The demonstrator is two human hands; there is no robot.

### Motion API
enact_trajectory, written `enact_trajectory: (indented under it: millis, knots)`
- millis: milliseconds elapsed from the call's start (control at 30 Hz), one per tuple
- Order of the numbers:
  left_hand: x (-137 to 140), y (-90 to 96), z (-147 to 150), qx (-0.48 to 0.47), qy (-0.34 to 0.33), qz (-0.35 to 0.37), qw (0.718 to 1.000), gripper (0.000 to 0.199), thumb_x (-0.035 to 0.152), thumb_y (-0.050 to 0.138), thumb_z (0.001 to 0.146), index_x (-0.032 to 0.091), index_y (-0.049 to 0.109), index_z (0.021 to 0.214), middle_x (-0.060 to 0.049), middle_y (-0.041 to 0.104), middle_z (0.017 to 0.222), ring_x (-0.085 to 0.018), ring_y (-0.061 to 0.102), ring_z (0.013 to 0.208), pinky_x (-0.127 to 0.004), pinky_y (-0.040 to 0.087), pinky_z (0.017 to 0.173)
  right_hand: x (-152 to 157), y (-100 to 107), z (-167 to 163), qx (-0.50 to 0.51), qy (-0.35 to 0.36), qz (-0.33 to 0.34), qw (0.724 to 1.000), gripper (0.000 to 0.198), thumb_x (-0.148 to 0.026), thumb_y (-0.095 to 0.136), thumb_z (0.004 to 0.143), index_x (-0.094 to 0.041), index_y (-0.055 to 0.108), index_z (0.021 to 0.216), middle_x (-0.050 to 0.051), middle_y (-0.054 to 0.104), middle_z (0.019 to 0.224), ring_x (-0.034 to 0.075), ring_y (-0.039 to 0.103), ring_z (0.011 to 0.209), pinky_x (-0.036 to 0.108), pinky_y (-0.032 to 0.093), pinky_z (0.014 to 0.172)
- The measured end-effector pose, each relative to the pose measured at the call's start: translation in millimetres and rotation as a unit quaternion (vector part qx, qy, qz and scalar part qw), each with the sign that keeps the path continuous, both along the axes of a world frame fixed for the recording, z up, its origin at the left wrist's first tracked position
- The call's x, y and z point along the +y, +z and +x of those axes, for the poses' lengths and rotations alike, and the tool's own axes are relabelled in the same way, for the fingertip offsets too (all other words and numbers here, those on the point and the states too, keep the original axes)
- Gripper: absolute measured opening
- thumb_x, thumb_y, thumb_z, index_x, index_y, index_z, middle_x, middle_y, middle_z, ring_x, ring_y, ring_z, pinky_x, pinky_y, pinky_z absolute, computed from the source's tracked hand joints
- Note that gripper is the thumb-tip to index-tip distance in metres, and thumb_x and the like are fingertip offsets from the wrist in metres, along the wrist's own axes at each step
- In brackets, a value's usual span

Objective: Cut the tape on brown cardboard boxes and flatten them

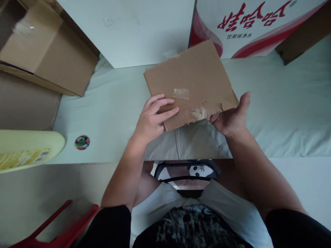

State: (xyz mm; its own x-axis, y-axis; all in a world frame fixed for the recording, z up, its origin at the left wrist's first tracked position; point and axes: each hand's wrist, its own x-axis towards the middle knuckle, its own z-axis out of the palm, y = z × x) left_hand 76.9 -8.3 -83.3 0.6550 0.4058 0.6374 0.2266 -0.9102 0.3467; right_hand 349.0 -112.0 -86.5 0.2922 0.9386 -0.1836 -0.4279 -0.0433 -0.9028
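A flat brown cardboard piece [192, 72], perhaps a flattened box, is tilted above the cloth-covered surface in front of me. Its near edge is torn and ragged, and a strip of clear tape [181, 93] sticks to its face. My left hand [155, 115] grips the near left corner, fingers spread on top and thumb out of sight. At the near right corner, my right hand [230, 117] supports the cardboard from below, its thumb up beside the edge and most of its fingers hidden underneath.
A light cloth [271, 103] covers the surface. Cardboard boxes [67, 58] stand at left, with a white panel [144, 31] and a red-and-white printed box [248, 44] behind. Nearer left are a yellow bottle [31, 148] and a round colourful disc [82, 142]. A red chair [64, 230] stands lower left.
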Motion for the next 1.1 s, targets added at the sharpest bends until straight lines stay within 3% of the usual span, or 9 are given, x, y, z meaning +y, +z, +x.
enact_trajectory:
  millis: [233, 367, 467, 567, 633, 767, 867, 967, 1100]
  knots:
    - [-13.4, 18.8, -4.6, 0.064, -0.055, -0.096, 0.992, 0.065, 0.052, 0.089, 0.083, 0.035, 0.067, 0.141, -0.010, 0.064, 0.146, -0.039, 0.050, 0.150, -0.067, 0.042, 0.126, 1.1, -5.1, 12.2, 0.044, -0.015, -0.040, 0.998, 0.050, -0.064, 0.079, 0.066, -0.029, 0.070, 0.102, 0.003, 0.077, 0.098, 0.031, 0.074, 0.113, 0.041, 0.064, 0.075]
    - [-11.2, 3.5, -0.2, -0.073, 0.070, -0.199, 0.975, 0.057, 0.077, 0.064, 0.094, 0.035, 0.069, 0.131, -0.010, 0.052, 0.159, -0.036, 0.045, 0.155, -0.062, 0.044, 0.127, 3.3, -7.4, 6.9, 0.065, -0.026, -0.042, 0.997, 0.050, -0.056, 0.084, 0.057, -0.032, 0.066, 0.098, 0.001, 0.076, 0.102, 0.031, 0.073, 0.112, 0.043, 0.065, 0.079]
    - [-0.7, -14.4, 0.2, -0.193, 0.161, -0.305, 0.919, 0.081, 0.085, 0.068, 0.087, 0.038, 0.048, 0.150, -0.010, 0.044, 0.166, -0.035, 0.041, 0.160, -0.056, 0.050, 0.123, 3.2, -9.5, 1.1, 0.036, -0.018, -0.024, 0.999, 0.056, -0.053, 0.087, 0.056, -0.035, 0.067, 0.105, 0.001, 0.075, 0.114, 0.030, 0.072, 0.116, 0.041, 0.064, 0.079]
    - [10.7, -25.7, -3.7, -0.177, 0.081, -0.440, 0.877, 0.114, 0.088, 0.072, 0.081, 0.045, 0.011, 0.167, -0.010, 0.050, 0.165, -0.033, 0.055, 0.151, -0.052, 0.056, 0.117, 2.5, -13.3, -2.7, -0.003, -0.021, 0.003, 1.000, 0.059, -0.056, 0.086, 0.062, -0.036, 0.068, 0.115, 0.001, 0.074, 0.122, 0.030, 0.070, 0.119, 0.036, 0.063, 0.074]
    - [15.6, -27.9, -6.1, -0.173, 0.036, -0.491, 0.853, 0.126, 0.083, 0.079, 0.078, 0.047, -0.001, 0.168, -0.008, 0.048, 0.169, -0.033, 0.058, 0.149, -0.050, 0.059, 0.114, 2.4, -16.1, -4.2, -0.012, -0.028, 0.014, 0.999, 0.060, -0.058, 0.085, 0.065, -0.035, 0.068, 0.118, 0.001, 0.074, 0.125, 0.028, 0.070, 0.117, 0.034, 0.061, 0.071]
    - [17.2, -25.1, -5.8, -0.227, 0.061, -0.526, 0.817, 0.105, 0.079, 0.076, 0.081, 0.036, 0.027, 0.164, -0.011, 0.049, 0.169, -0.037, 0.054, 0.153, -0.051, 0.059, 0.115, 2.0, -21.2, -4.6, -0.033, -0.011, 0.032, 0.999, 0.061, -0.052, 0.090, 0.066, -0.035, 0.069, 0.120, -0.002, 0.073, 0.119, 0.022, 0.069, 0.110, 0.027, 0.057, 0.068]
    - [14.4, -23.4, -5.7, -0.242, 0.088, -0.555, 0.791, 0.081, 0.081, 0.069, 0.084, 0.025, 0.054, 0.140, -0.016, 0.061, 0.157, -0.042, 0.058, 0.149, -0.054, 0.059, 0.114, 0.9, -23.6, -2.4, -0.052, -0.003, 0.039, 0.998, 0.063, -0.051, 0.091, 0.067, -0.035, 0.068, 0.123, -0.002, 0.072, 0.119, 0.021, 0.068, 0.110, 0.027, 0.057, 0.072]
    - [10.4, -24.3, -8.0, -0.230, 0.077, -0.551, 0.799, 0.071, 0.079, 0.066, 0.086, 0.025, 0.058, 0.131, -0.015, 0.067, 0.149, -0.041, 0.065, 0.141, -0.056, 0.060, 0.111, 0.7, -23.5, -0.2, -0.093, -0.003, 0.041, 0.995, 0.061, -0.047, 0.089, 0.072, -0.035, 0.066, 0.127, 0.000, 0.071, 0.127, 0.023, 0.066, 0.123, 0.031, 0.060, 0.086]
    - [4.3, -27.4, -3.1, -0.218, 0.070, -0.488, 0.842, 0.084, 0.086, 0.057, 0.088, 0.028, 0.050, 0.149, -0.013, 0.063, 0.153, -0.037, 0.063, 0.143, -0.056, 0.055, 0.116, 3.0, -24.6, -1.6, -0.132, -0.043, 0.047, 0.989, 0.060, -0.027, 0.093, 0.063, -0.031, 0.067, 0.117, 0.002, 0.071, 0.130, 0.023, 0.063, 0.127, 0.035, 0.059, 0.102]
